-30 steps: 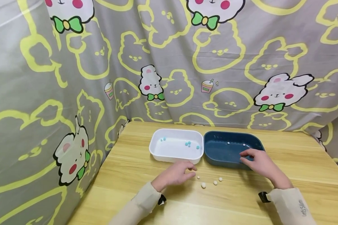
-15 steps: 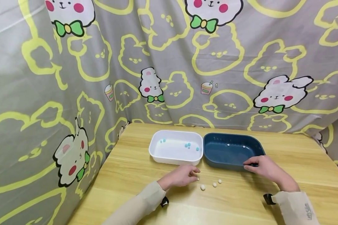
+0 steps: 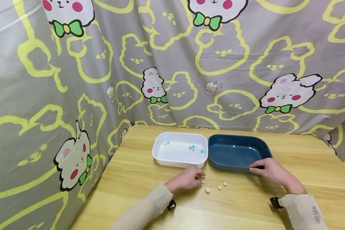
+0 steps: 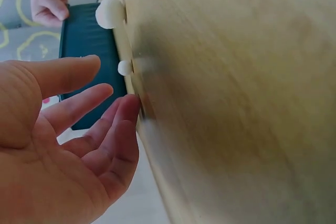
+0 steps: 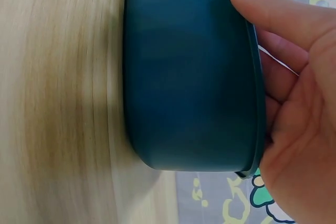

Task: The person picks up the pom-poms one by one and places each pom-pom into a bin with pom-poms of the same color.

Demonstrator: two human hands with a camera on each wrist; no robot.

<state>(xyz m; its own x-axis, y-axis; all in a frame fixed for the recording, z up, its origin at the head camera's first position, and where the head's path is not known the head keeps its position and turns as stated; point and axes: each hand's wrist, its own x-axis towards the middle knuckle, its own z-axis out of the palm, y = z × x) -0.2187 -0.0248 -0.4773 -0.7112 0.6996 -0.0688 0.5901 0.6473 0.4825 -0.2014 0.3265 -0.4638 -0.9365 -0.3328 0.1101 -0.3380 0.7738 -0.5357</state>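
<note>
In the head view my left hand (image 3: 188,179) hovers low over the table with fingers loosely bent. A tiny white ball (image 4: 125,67) sits just beyond its fingertips, and a larger white ball (image 4: 109,13) lies farther off. Nothing is between the thumb and fingers. My right hand (image 3: 273,172) is at the front right corner of the dark blue tray (image 5: 189,87). Its thumb lies at the rim and the fingers reach behind it, so the hand holds the rim. Two white balls, one of them the near ball (image 3: 249,148), lie inside this tray.
Left of the blue tray, a white tray (image 3: 179,163) stands against it, with several small turquoise pieces (image 3: 192,147) inside. White balls (image 3: 219,187) lie on the wooden table (image 3: 126,191) in front. A patterned curtain (image 3: 178,57) closes off the back and left.
My right hand has come down from above the blue tray to its front right rim. The left hand has shifted slightly right, up to the tiny white ball.
</note>
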